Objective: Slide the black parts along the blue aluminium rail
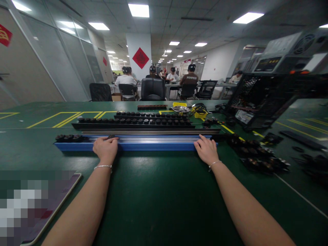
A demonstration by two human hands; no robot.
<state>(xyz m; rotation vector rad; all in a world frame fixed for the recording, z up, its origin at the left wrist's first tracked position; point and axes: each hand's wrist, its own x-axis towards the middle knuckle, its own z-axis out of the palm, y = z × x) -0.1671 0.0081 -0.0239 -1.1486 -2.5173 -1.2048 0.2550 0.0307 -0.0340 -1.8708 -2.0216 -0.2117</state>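
At the lower left, a tray (67, 193) with a pale rim lies on the green table (153, 191), part of it blurred by pixelation. The blue rail (157, 147) lies crosswise on the table in front of the person, between the two hands and a little beyond each, with a shiny channel along its top. At its left end sits a row of black parts (69, 137). Next comes the left hand (105, 148), curled over the rail, its fingers pointing right and touching a small black piece (111, 136); whether they grip it or only press on it, I cannot tell. Behind the rail lie a thin metal strip (151, 131) and, farther back, a black rack (134, 125) lined with round parts. The right hand (206, 148) rests near the rail's right end, partly open, fingers bent and loosely spread, touching the rail without visibly closing around it. Beyond, toward the right, a metal bowl (181, 109) stands near a yellow bin (200, 111). Right of the rail, dark clustered parts (258, 155) lie on the table, and behind them a computer case (252, 99) stands tilted in view, its side open.
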